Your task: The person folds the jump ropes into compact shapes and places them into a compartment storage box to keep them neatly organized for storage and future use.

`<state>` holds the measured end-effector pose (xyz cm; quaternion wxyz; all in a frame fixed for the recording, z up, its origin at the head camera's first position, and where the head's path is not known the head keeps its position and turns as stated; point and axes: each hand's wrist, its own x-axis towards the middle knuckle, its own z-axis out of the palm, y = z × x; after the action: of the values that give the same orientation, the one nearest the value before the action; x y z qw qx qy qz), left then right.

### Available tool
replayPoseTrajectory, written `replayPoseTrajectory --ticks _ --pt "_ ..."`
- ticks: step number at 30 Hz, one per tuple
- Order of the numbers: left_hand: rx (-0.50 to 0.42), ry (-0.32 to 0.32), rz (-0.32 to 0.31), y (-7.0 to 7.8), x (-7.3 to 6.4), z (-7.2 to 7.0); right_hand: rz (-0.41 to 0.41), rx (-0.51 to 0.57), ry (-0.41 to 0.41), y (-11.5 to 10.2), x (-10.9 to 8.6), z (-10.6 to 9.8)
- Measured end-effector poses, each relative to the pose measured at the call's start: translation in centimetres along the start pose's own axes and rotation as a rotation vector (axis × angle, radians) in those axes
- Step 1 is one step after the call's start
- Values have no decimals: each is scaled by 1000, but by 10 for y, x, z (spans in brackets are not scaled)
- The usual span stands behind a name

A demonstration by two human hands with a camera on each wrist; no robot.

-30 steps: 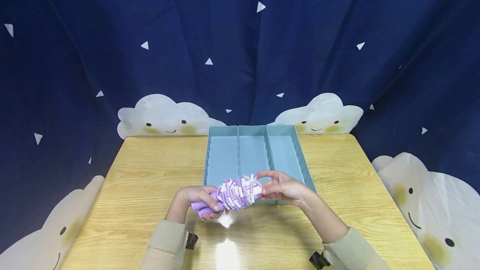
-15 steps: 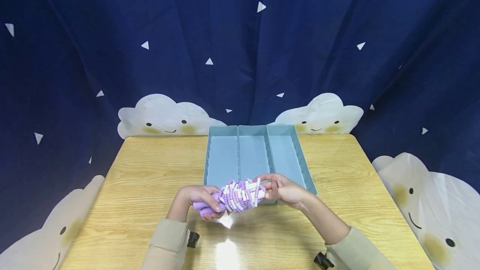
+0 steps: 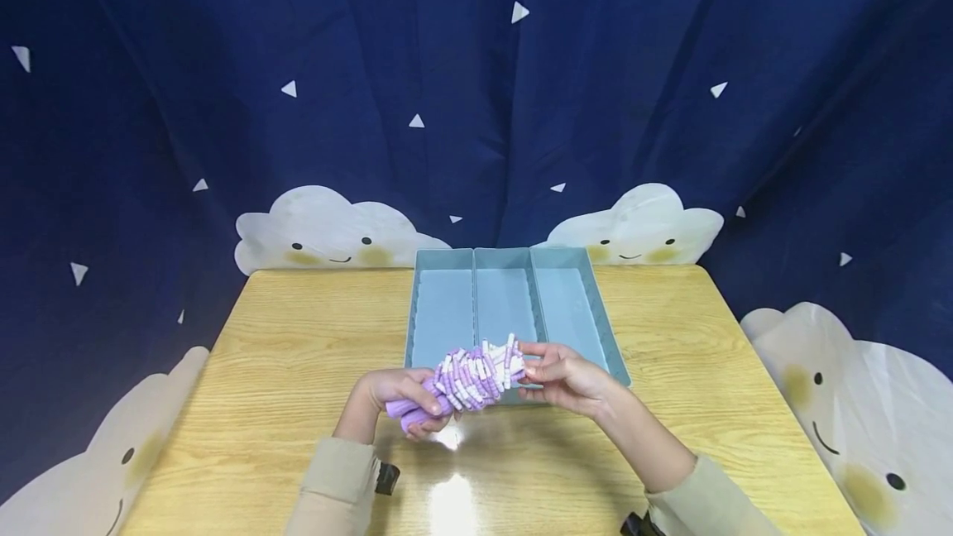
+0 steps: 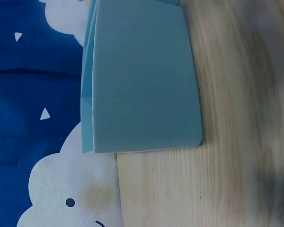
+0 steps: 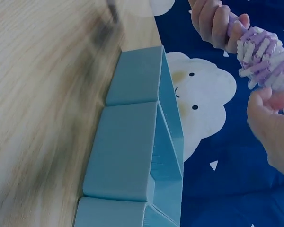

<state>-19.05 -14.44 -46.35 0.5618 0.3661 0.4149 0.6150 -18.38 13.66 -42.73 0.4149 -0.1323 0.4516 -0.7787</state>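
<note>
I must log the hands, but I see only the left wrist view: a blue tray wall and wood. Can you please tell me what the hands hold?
Observer: The left hand grips the purple handles end of a purple and white beaded rope bundle.
Operator: And the other hand?
Observer: The right hand pinches the opposite end of the bundle, at the white beads.
Operator: Is the bundle inside the tray?
Observer: No, it is held in the air in front of the near edge of the blue tray, whose three compartments hold nothing.
</note>
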Motion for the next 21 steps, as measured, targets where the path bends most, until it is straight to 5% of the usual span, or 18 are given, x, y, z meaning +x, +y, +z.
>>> replayPoseTrajectory --ticks 9,16,21 --pt "-9 -21 13 -4 0 -3 14 -66 19 -6 -3 0" --pt "-18 -28 34 -3 0 -3 5 -174 116 -7 -3 3" --pt "-15 -36 34 -2 1 -2 -43 -117 138 -4 -1 6"
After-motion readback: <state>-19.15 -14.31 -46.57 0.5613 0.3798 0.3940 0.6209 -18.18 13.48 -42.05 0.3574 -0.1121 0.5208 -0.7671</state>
